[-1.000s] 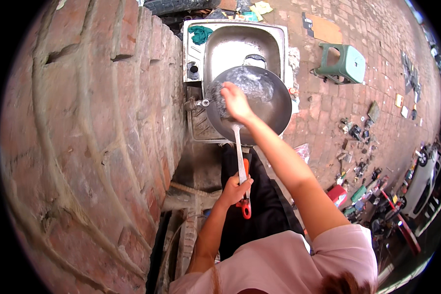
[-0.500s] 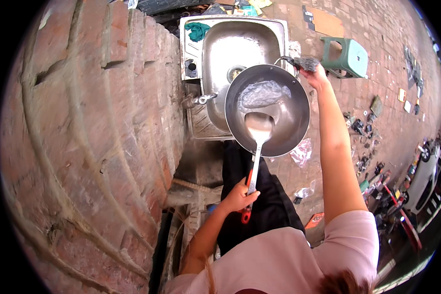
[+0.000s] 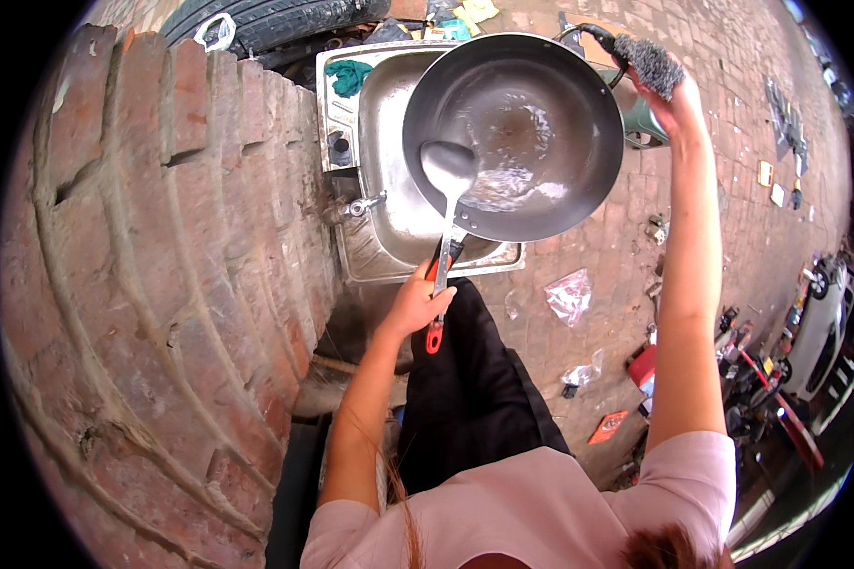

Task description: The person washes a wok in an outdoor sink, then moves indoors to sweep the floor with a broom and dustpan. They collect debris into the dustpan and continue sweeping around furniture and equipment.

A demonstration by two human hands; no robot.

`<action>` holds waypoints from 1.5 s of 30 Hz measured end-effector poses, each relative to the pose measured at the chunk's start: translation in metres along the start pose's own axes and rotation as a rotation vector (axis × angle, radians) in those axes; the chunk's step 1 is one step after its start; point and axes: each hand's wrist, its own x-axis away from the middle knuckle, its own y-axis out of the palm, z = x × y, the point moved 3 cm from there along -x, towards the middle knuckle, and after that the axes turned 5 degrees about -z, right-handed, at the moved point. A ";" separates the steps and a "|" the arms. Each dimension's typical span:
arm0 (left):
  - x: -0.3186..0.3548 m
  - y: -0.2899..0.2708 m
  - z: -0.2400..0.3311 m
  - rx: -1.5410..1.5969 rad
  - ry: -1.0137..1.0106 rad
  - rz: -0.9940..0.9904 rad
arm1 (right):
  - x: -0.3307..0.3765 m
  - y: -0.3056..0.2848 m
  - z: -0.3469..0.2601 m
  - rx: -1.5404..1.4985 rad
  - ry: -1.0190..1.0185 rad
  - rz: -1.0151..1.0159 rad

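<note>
The wok (image 3: 550,104) lies slantwise over the right part of the sink (image 3: 381,156)

In the head view, the wok is above the sink and reaches out past its right side. Its bowl faces up to the camera, with a wet shine inside. Its long axis goes from the handle (image 3: 456,248), near the front edge of the sink, up to the loop handle (image 3: 595,38), beyond the sink's right side at the far end. This slanting line matters most for the hands, because each one is at one end of it.

The left hand (image 3: 417,303) is just in front of the sink, and it is the nearer one to it. Its fingers are wrapped around the spatula (image 3: 449,169), together with the handle as it seems; the blade lies over the left part of the bowl. The right hand (image 3: 674,106) is out to the right of the sink, and its arm is stretched long. It is curled around a grey scrubber (image 3: 653,68), just beside the loop handle. Whether its fingers also hook this loop, I cannot tell.

On the sink's left side are the tap (image 3: 362,203) and, farther back, a green cloth (image 3: 348,78).
</note>
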 end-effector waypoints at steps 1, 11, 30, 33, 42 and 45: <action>-0.003 -0.001 0.006 0.035 -0.010 -0.033 | -0.006 -0.002 -0.006 0.046 0.031 0.010; 0.028 -0.001 0.077 0.763 -0.325 -0.306 | -0.044 0.027 0.030 0.316 0.457 0.003; 0.044 0.075 0.177 2.329 0.346 -0.295 | 0.150 -0.149 0.006 -0.070 0.188 0.211; 0.057 0.119 0.174 2.396 0.454 -0.286 | 0.189 -0.141 0.026 -0.109 0.218 0.140; 0.144 0.203 0.190 2.124 0.601 -0.045 | 0.219 -0.170 0.084 0.360 0.292 0.080; 0.210 0.220 0.178 1.784 0.501 0.306 | 0.265 -0.100 0.104 0.416 0.313 0.023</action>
